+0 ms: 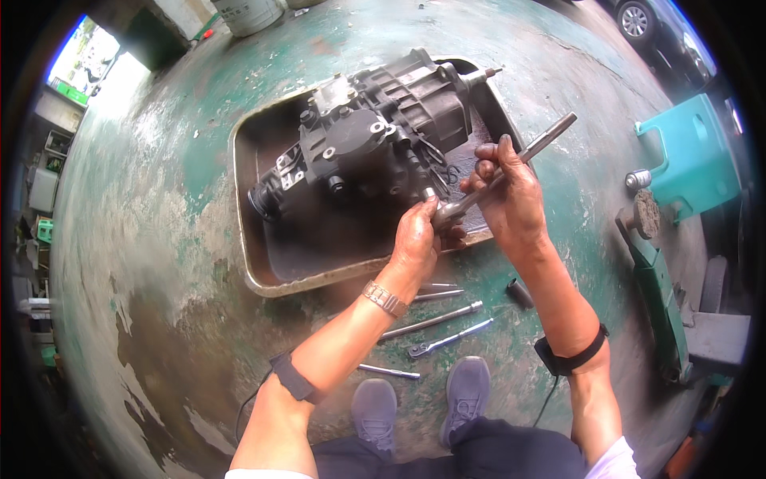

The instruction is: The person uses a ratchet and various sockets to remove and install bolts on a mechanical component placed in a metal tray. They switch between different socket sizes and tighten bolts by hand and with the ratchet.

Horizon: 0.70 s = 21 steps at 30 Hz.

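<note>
A steel bar (pixel 550 136) slants up to the right between my hands, with a thicker rounded end low on the left. My left hand (pixel 416 239) is closed round that thick end, its fingers partly hidden. A short shiny cylindrical piece (pixel 429 193) shows just above the left thumb; whether it is joined to the bar I cannot tell. Higher up the bar, my right hand (pixel 513 195) grips it with bent fingers. Right beyond my hands lies a dark metal gearbox (pixel 359 140), resting in a shallow oily metal tray (pixel 237 191). Some loose cable loops hang at its near side.
Near my shoes lie a ratchet (pixel 451 338), an extension bar (pixel 435 321) and other rods; a dark tube-shaped socket (pixel 520 292) lies to their right. Farther right stand a green floor jack (pixel 658 307), a teal plastic stool (pixel 694 156) and a small can (pixel 637 179).
</note>
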Motion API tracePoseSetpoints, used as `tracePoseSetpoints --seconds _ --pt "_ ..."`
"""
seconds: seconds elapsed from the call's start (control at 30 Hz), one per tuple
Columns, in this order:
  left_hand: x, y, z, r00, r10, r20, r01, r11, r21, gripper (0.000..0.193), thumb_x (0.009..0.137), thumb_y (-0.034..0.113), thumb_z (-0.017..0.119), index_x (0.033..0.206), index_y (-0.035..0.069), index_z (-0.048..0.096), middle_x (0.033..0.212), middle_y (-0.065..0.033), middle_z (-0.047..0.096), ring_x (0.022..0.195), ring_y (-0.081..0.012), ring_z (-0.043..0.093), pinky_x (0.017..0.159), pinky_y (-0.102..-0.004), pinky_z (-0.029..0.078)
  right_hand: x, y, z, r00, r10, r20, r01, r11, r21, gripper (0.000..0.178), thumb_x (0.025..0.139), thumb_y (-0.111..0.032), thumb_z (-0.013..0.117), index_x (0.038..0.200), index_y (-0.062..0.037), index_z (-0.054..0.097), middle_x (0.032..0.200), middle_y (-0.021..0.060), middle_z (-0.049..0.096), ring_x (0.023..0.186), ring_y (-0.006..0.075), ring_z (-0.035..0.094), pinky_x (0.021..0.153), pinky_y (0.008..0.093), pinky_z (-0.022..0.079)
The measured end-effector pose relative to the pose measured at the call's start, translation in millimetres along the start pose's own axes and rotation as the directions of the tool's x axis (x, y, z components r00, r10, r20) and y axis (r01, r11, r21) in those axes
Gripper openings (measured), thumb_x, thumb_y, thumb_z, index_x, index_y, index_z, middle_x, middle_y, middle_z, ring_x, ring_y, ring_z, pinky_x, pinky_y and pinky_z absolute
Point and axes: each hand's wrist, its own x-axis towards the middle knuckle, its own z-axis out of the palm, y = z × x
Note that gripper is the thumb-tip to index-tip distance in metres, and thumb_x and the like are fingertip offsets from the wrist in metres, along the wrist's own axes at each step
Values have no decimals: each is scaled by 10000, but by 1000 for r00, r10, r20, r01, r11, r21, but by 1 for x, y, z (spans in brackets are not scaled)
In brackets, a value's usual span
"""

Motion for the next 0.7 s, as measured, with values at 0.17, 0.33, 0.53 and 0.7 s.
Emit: tracePoseSetpoints --seconds 0.17,0.33,0.53,0.7 --pt "17 1 -3 1000 21 8 -20 998 -63 351 1028 278 368 1084 -32 522 936 -165 603 765 -279 605 703 -441 523 20 2 -3 1000 -3 -30 2 999 -41 404 1008 -369 512 1075 26 563 745 10 513 684 136 521 768 378 515" --pt "31 -4 -7 998 63 -1 -63 993 -103 291 1012 259 408 1054 -8 518 924 -160 609 713 -277 614 644 -437 535 33 3 -5 999 -7 -44 4 998 -70 413 1006 -374 515 1089 28 564 762 5 516 677 129 518 767 372 521" --pt "42 -8 -8 997 73 -21 -76 981 -177 262 987 273 453 1013 22 522 890 -145 627 623 -273 624 538 -419 550 46 3 -6 1000 -8 -20 5 992 -125 408 1009 -361 511 1102 34 557 785 15 518 703 134 537 769 370 533" --pt "42 -5 -14 998 69 0 -67 980 -188 291 1011 216 388 1011 -27 549 841 -176 630 684 -288 612 630 -439 525 49 4 -3 998 -7 60 14 994 -113 460 959 -355 613 1147 61 557 860 72 586 751 211 618 752 340 518"
